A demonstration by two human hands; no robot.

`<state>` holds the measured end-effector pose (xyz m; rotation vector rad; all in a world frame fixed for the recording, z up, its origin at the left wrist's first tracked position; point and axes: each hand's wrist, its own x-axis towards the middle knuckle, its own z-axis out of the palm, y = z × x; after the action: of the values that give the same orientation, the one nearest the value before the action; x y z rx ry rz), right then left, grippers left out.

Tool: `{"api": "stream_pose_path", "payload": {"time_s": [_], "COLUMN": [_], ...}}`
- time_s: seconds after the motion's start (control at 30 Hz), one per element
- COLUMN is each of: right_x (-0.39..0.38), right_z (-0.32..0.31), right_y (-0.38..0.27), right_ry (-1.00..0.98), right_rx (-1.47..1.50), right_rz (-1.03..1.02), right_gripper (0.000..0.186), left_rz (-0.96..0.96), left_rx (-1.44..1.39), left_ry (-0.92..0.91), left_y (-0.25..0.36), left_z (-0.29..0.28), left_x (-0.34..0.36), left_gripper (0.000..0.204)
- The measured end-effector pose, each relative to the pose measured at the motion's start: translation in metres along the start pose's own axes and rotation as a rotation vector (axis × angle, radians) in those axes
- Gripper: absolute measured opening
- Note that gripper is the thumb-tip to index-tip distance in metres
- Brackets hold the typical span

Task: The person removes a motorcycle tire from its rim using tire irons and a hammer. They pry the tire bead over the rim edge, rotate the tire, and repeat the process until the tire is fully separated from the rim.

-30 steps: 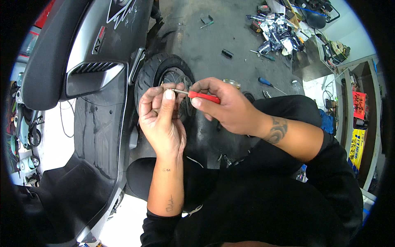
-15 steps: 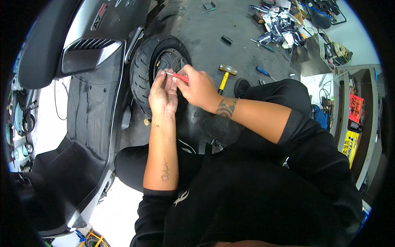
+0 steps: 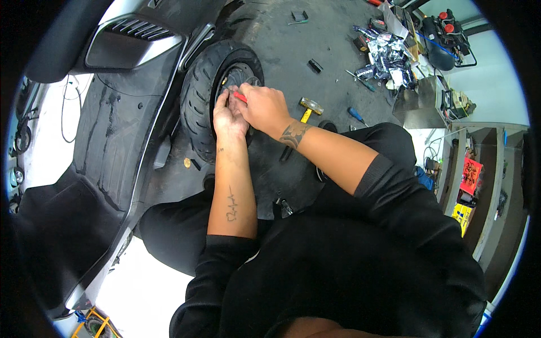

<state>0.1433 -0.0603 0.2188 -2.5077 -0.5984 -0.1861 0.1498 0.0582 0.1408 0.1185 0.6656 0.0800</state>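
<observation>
My right hand is closed round a slim red-handled screwdriver, only a short piece of which shows. Just beside it, my left hand is turned palm up, its fingers bent together at the tool's tip. Whatever those fingers pinch is hidden or too small to name. Both hands are over the near side of a scooter wheel with a black treaded tyre. Beyond my fingers, part of its dark hub can be seen.
A scooter's footboard fills the left. On the floor to the right lie a yellow-handled hammer, a blue-handled screwdriver and a small black part. Silver packets are heaped farther off, near a metal box.
The view has shifted a little. Both hands have moved closer together at the wheel's hub, and the screwdriver's metal tip, visible earlier, is hidden now.
</observation>
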Motion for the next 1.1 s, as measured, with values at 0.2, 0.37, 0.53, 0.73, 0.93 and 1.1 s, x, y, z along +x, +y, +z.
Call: {"api": "stream_pose_path", "payload": {"time_s": [0.2, 0.37, 0.53, 0.73, 0.93, 1.1], "right_x": [0.011, 0.011, 0.01, 0.01, 0.033, 0.062], "right_z": [0.009, -0.004, -0.013, -0.04, -0.137, -0.168], "right_y": [-0.006, -0.015, -0.007, 0.004, 0.017, 0.042], "right_ry": [-0.044, -0.168, -0.24, -0.48, -0.441, -0.263], "right_rx": [0.0, 0.028, 0.073, -0.064, -0.066, 0.194], "right_rz": [0.049, 0.12, 0.184, 0.209, 0.092, -0.018], "right_gripper": [0.024, 0.026, 0.031, 0.028, 0.029, 0.032], "left_rz": [0.023, 0.018, 0.022, 0.076, 0.258, 0.427], "left_rx": [-0.017, -0.015, -0.049, -0.009, 0.178, 0.237], "left_ry": [0.03, 0.012, 0.076, 0.145, 0.173, 0.246], "left_y": [-0.001, 0.0, -0.002, -0.004, -0.011, -0.019], "left_z": [-0.009, -0.007, 0.005, 0.015, 0.017, 0.016], "left_x": [0.023, 0.024, 0.016, 0.005, -0.003, 0.006], "left_gripper": [0.018, 0.017, 0.016, 0.017, 0.022, 0.019]}}
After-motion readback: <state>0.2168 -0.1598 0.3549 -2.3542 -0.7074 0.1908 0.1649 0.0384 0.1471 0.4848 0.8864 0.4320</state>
